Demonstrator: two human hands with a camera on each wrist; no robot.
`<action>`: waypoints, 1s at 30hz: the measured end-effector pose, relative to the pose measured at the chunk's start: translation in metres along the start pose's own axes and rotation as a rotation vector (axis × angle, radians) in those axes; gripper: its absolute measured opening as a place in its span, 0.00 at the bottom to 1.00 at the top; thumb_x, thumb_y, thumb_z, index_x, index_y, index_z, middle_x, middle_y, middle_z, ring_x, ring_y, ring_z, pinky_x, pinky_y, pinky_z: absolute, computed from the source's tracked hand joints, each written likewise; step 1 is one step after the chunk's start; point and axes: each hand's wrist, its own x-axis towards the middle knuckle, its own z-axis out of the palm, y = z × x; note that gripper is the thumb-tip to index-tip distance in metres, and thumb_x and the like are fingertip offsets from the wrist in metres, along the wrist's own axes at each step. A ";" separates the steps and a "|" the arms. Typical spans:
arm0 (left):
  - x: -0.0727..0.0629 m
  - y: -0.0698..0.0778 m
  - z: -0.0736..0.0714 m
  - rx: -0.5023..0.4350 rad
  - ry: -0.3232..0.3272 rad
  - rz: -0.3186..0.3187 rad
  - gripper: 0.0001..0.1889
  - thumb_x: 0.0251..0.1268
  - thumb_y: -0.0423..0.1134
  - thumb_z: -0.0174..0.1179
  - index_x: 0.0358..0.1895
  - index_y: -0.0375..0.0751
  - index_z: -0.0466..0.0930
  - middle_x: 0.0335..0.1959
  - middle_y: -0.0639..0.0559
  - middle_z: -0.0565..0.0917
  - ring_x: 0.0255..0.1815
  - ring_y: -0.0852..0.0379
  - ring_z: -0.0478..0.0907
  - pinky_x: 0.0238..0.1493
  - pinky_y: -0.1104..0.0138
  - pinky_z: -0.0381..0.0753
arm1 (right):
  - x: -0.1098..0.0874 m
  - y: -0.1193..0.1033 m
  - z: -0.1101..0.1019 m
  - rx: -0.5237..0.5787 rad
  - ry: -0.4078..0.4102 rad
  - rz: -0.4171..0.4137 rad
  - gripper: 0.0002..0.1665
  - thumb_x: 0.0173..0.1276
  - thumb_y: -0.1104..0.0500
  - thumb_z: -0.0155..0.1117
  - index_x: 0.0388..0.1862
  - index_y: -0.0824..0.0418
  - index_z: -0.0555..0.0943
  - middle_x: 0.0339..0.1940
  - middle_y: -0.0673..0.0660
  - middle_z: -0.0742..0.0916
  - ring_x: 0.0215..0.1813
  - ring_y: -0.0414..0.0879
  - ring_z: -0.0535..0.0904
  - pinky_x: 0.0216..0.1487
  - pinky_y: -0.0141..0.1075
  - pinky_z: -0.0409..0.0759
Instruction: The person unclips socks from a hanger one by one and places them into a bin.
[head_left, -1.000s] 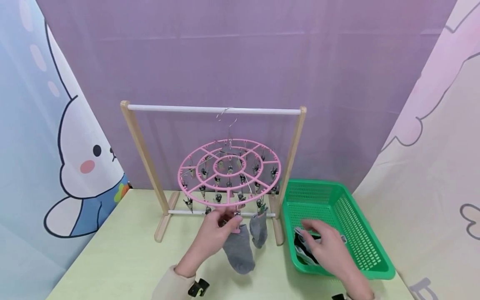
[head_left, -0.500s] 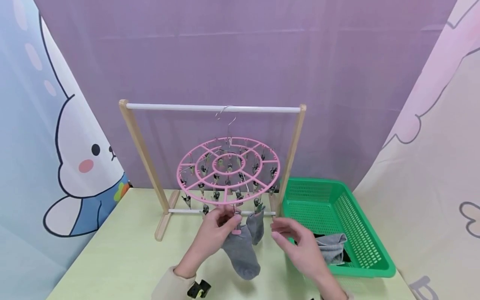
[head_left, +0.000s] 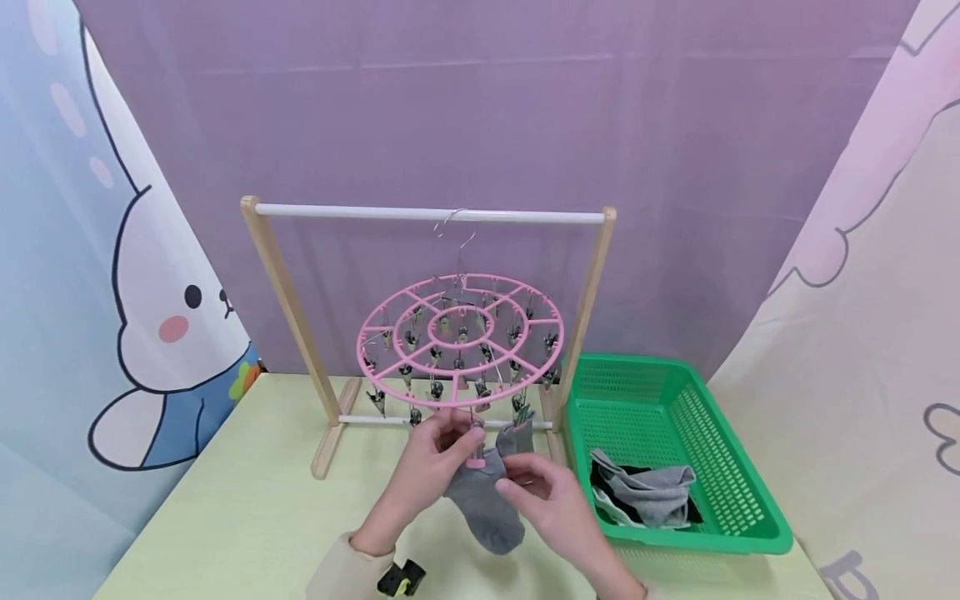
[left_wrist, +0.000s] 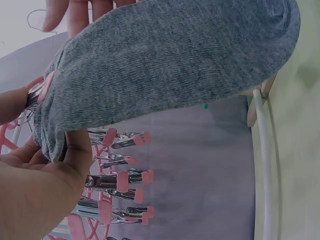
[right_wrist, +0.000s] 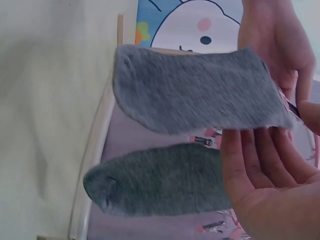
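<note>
A grey sock (head_left: 491,517) hangs from a metal clip (head_left: 476,457) with pink tips, at the front of a round pink hanger (head_left: 455,390). My left hand (head_left: 431,458) pinches this clip, thumb in front, fingers behind the sock's opening. Beside the sock's right edge is my right hand (head_left: 551,504), its fingers loosely bent and near or touching the cloth; in the right wrist view these fingers (right_wrist: 260,160) reach along the sock's lower edge. A second grey sock (right_wrist: 155,182) hangs from a neighbouring clip, partly hidden by my right hand in the head view.
The hanger hooks over the white bar (head_left: 360,212) of a wooden-legged rack. Several other clips dangle from its rings. At the right stands a green basket (head_left: 750,546) with grey, black and white socks (head_left: 656,496) in it. A purple curtain (head_left: 525,125) hangs behind.
My right hand has moved left from over the basket to the clipped sock, uncovering the socks in the basket. The left hand stays at the clip, and the sock's toe has swung slightly right.
</note>
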 end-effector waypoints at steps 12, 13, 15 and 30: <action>0.000 0.003 0.001 0.015 -0.023 0.017 0.09 0.73 0.39 0.63 0.48 0.37 0.82 0.38 0.49 0.83 0.34 0.58 0.78 0.34 0.69 0.78 | 0.002 0.000 0.010 -0.073 -0.024 -0.008 0.08 0.72 0.57 0.68 0.37 0.62 0.84 0.31 0.51 0.83 0.31 0.38 0.76 0.33 0.31 0.76; 0.000 0.003 0.001 0.014 -0.025 0.020 0.09 0.73 0.39 0.63 0.48 0.37 0.82 0.38 0.49 0.83 0.34 0.58 0.78 0.34 0.69 0.78 | 0.002 0.000 0.010 -0.076 -0.027 -0.008 0.08 0.72 0.57 0.68 0.37 0.62 0.84 0.30 0.51 0.83 0.31 0.38 0.75 0.32 0.31 0.76; 0.000 0.004 0.000 0.015 -0.027 0.020 0.08 0.73 0.39 0.63 0.47 0.38 0.82 0.37 0.49 0.83 0.32 0.58 0.77 0.32 0.70 0.77 | 0.003 -0.001 0.010 -0.082 -0.033 -0.009 0.08 0.72 0.57 0.68 0.37 0.62 0.84 0.30 0.51 0.82 0.31 0.38 0.75 0.32 0.31 0.75; -0.002 0.002 0.002 0.035 -0.033 0.125 0.04 0.73 0.36 0.61 0.38 0.40 0.81 0.30 0.51 0.80 0.24 0.62 0.71 0.26 0.69 0.74 | 0.001 0.003 0.011 -0.088 -0.070 -0.039 0.08 0.72 0.59 0.68 0.33 0.61 0.83 0.25 0.49 0.81 0.26 0.36 0.73 0.27 0.30 0.74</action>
